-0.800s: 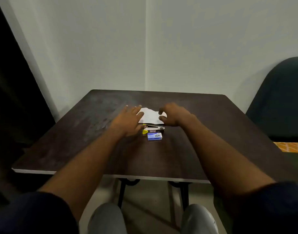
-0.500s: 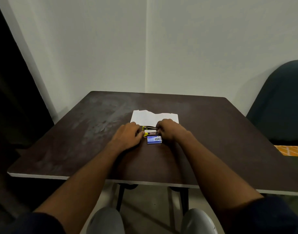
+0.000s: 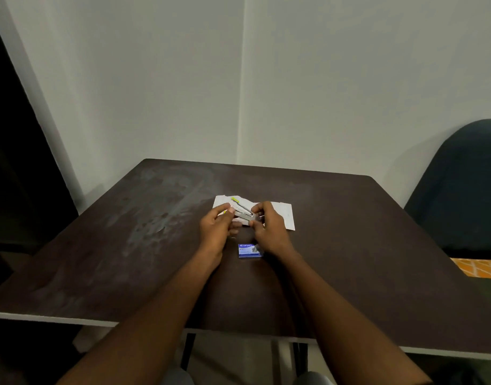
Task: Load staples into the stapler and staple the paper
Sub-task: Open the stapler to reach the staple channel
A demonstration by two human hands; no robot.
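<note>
A small yellow and silver stapler [image 3: 242,210] is held just above the table between both hands, its top arm swung up and open. My left hand [image 3: 215,232] grips its left end with curled fingers. My right hand [image 3: 269,229] pinches its right end. White paper [image 3: 286,218] lies flat on the table behind the hands, partly hidden by them. A blue staple box [image 3: 249,250] sits on the table just in front of my right hand, untouched.
The dark brown table [image 3: 127,259] stands against a white wall corner. A dark chair [image 3: 461,190] is at the right, with an orange patterned cloth [image 3: 477,268] below it. The table's front edge lies close to my knees.
Both hands picked the stapler up off the table and raised it in front of the paper. Its top arm now stands open. The staple box has not moved.
</note>
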